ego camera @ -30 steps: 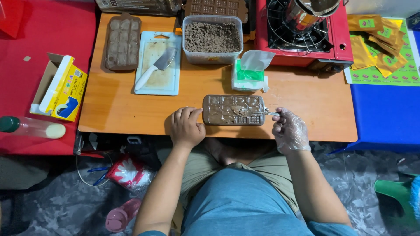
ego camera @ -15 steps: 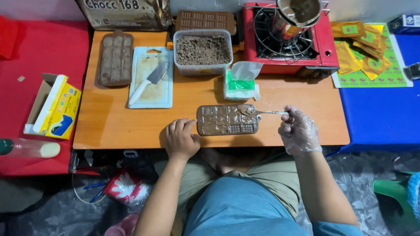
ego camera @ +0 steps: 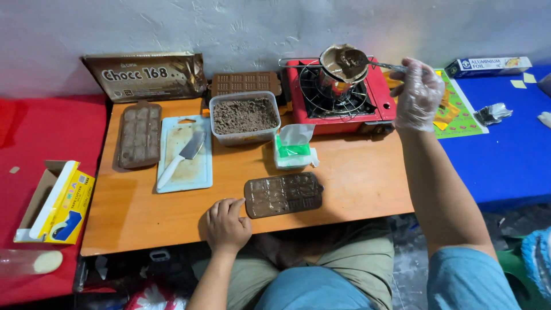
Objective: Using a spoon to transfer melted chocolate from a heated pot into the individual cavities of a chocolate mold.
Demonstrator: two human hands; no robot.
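A brown chocolate mould [ego camera: 283,194], partly filled, lies near the front edge of the orange table [ego camera: 356,183]. My left hand [ego camera: 227,225] rests on the table just left of it, fingers loosely curled, touching the mould's corner. My right hand [ego camera: 418,95], in a clear plastic glove, is raised at the back right and grips a metal spoon [ego camera: 373,63] whose tip is in a small pot of melted chocolate [ego camera: 343,63]. The pot stands on a red portable stove [ego camera: 338,106].
A clear tub of chopped chocolate [ego camera: 244,117], a cutting board with a knife [ego camera: 185,152], a second filled mould [ego camera: 139,135], a third mould [ego camera: 245,83] and a chocolate bag [ego camera: 144,74] sit on the table. A tissue pack [ego camera: 294,150], foil box [ego camera: 488,66] and yellow carton [ego camera: 60,201] lie around.
My right hand has lifted the spoon from beside the mould up to the pot on the stove. The view has tilted up towards the wall. The left hand stays beside the mould.
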